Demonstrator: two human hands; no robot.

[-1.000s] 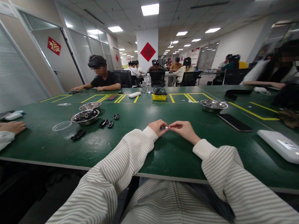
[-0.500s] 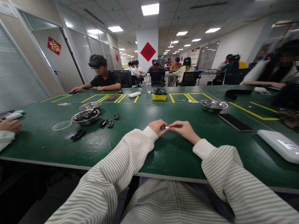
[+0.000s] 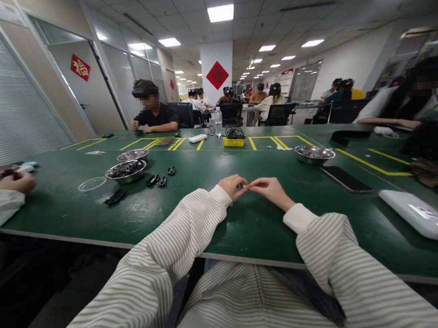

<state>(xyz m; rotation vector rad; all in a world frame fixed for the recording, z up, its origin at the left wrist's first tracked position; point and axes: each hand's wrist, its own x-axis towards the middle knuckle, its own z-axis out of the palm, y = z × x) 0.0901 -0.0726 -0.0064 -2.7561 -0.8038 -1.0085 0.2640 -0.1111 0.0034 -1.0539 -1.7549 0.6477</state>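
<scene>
Both my hands meet over the green table [image 3: 193, 221], fingertips almost touching. Between them is a small part with white and orange-red bits [image 3: 245, 186], too small to name. My left hand [image 3: 231, 185] is closed in a pinch on its left side. My right hand [image 3: 270, 189] pinches its right, orange-red end. To the left lie several black plastic pieces [image 3: 161, 181], with another black piece [image 3: 115, 196] nearer the edge. Beyond them stands a steel bowl [image 3: 126, 179] heaped with dark parts. A second steel bowl [image 3: 315, 161] with contents stands to my right.
Another steel bowl [image 3: 142, 154] stands behind the heaped one, near a clear ring [image 3: 92, 188]. Cables fill a yellow box [image 3: 234, 142] by a water bottle [image 3: 219, 122]. A phone [image 3: 347, 179] and a white device [image 3: 422, 216] lie right. A co-worker's hands [image 3: 21, 182] are at far left.
My hands stay in place; the small part between them looks slightly turned, showing less white. The person across has drawn back an outstretched arm. The co-worker's hands at left have shifted and hold something dark.
</scene>
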